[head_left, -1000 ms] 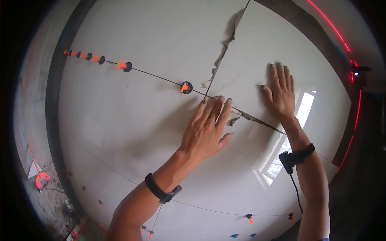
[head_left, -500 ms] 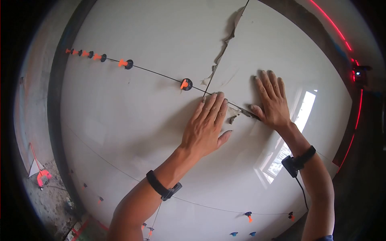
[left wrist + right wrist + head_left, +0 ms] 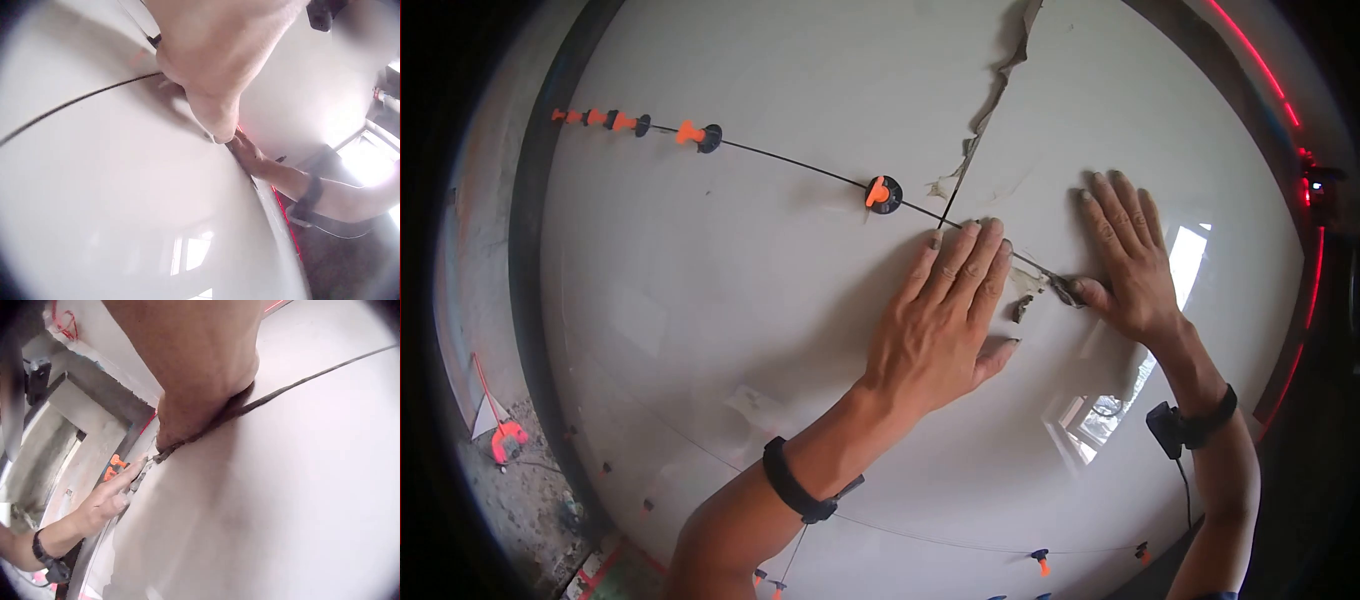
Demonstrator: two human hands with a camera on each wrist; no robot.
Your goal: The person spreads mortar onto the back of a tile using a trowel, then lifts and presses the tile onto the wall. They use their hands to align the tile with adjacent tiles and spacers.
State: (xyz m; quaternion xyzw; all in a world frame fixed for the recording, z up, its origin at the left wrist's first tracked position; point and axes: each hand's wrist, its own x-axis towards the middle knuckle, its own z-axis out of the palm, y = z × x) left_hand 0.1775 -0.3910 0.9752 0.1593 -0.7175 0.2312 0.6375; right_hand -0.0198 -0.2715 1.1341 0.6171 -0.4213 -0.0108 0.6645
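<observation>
Both hands lie flat on large glossy white tiles. My left hand (image 3: 930, 325) rests on the lower tile (image 3: 700, 270), its fingertips along the dark joint near where the seams cross. My right hand (image 3: 1135, 268) rests spread on the upper right tile (image 3: 1090, 110), its thumb tip at a grey mortar smear (image 3: 1062, 290) in that joint. Between the hands a crumb of mortar (image 3: 1021, 308) sticks to the lower tile. In the right wrist view the left hand (image 3: 103, 509) shows beyond the right wrist. Neither hand grips anything.
An orange and black tile-levelling clip (image 3: 884, 194) sits in the joint left of the left hand, with several more towards the left edge. Ragged mortar (image 3: 1000, 80) lines the upright seam. A laser device (image 3: 1318, 187) throws red lines at right. A pink-red object (image 3: 508, 440) lies lower left.
My right hand has slid down the upper tile, bringing its thumb to the joint. The left hand keeps its place by the seam crossing. The head view has shifted slightly.
</observation>
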